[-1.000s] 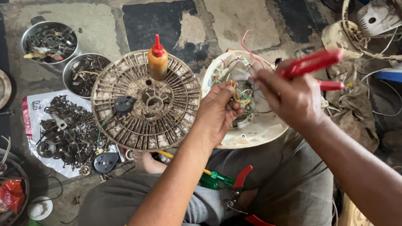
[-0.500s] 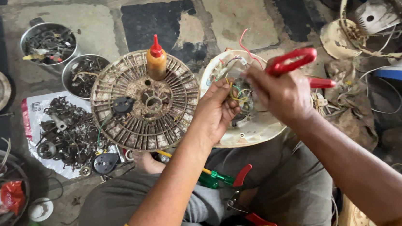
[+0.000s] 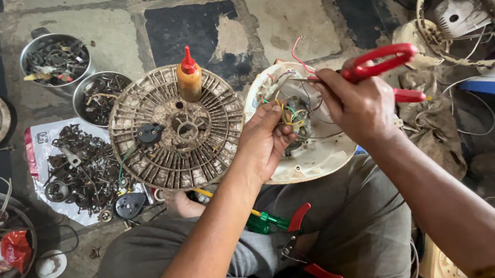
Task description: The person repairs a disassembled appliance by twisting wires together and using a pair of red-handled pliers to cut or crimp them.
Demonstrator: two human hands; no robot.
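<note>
My left hand [image 3: 266, 146] pinches the coloured wire bundle [image 3: 291, 116] inside the white fan housing [image 3: 314, 151] on my lap, steadying it. My right hand [image 3: 359, 106], just right of the bundle, closes around red-handled cutters [image 3: 379, 62], tips at the wires.

A round white fan base [image 3: 314, 151] is being held open-side up on the lap, its tangled coloured wires [image 3: 290, 114] being pinched near the middle. Red-handled pliers [image 3: 381, 64] are being gripped above it, the nose being pressed among the wires.
</note>
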